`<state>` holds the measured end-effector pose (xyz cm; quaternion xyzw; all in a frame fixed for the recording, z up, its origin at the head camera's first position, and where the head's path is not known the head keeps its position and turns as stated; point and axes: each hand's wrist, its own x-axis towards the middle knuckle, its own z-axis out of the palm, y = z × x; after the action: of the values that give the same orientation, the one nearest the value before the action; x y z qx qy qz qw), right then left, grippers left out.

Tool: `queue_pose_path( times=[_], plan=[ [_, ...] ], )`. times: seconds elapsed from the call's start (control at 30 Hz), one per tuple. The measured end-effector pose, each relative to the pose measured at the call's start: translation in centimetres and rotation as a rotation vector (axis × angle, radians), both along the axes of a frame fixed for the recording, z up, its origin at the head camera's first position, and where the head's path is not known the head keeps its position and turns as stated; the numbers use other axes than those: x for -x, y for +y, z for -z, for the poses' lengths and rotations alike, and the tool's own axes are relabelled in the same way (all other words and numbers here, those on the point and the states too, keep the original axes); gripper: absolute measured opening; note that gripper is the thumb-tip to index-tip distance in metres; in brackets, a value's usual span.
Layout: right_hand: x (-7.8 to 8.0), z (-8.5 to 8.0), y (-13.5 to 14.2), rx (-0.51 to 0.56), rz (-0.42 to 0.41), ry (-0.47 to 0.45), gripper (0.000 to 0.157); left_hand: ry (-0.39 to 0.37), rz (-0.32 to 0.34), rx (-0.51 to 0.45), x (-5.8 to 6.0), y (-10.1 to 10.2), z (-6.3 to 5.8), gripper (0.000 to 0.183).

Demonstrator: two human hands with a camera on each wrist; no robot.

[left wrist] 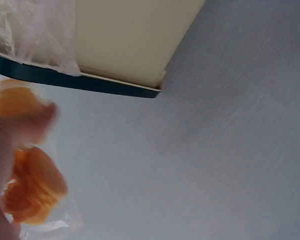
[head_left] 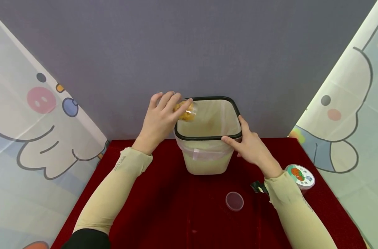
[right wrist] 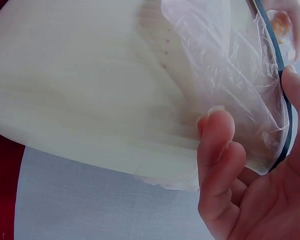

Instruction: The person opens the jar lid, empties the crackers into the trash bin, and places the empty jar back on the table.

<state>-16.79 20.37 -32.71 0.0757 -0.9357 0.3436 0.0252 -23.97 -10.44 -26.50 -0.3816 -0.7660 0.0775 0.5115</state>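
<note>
My left hand (head_left: 162,117) grips a clear plastic jar (head_left: 190,113) and holds it tipped sideways over the left side of a trash bin's opening. Orange-yellow pieces (left wrist: 37,185) show inside the jar in the left wrist view. The cream trash bin (head_left: 204,166) stands upright, with a dark rim band and a thin translucent bag (right wrist: 215,70) folded down over its outside. My right hand (head_left: 253,148) holds the bin at its front right corner. Its thumb lies on the rim and its other fingers curl below, against the outer side.
On the red cloth (head_left: 164,207) a round clear lid (head_left: 234,201) lies in front of the bin. A small black wrapper (head_left: 258,187) is beside the right sleeve. A tub with a printed white-and-green top (head_left: 301,176) stands at the right edge. A grey wall (head_left: 189,48) rises behind.
</note>
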Motion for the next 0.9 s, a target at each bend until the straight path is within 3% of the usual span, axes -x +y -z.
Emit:
queue_pose_path(
  times=[0.13, 0.3, 0.4, 0.63, 0.9],
  plan=[
    [0.1, 0.0, 0.0, 0.003, -0.003, 0.006, 0.107, -0.026, -0.076, 0.075, -0.1, 0.2, -0.1, 0.054],
    [0.0, 0.1, -0.1, 0.001, 0.004, 0.006, 0.108, -0.078, -0.112, 0.089, 0.0, 0.1, 0.4, 0.054],
    [0.0, 0.1, 0.0, 0.001, 0.0, 0.001, 0.108, -0.085, -0.107, 0.101, 0.1, 0.0, 0.5, 0.056],
    [-0.1, 0.0, 0.3, 0.003, 0.01, 0.008, 0.107, -0.107, -0.063, 0.031, 0.0, 0.3, -0.6, 0.055],
    [-0.1, 0.1, 0.2, 0.009, 0.0, 0.003, 0.106, -0.114, -0.034, -0.022, 0.1, 0.3, -0.6, 0.061]
  ],
)
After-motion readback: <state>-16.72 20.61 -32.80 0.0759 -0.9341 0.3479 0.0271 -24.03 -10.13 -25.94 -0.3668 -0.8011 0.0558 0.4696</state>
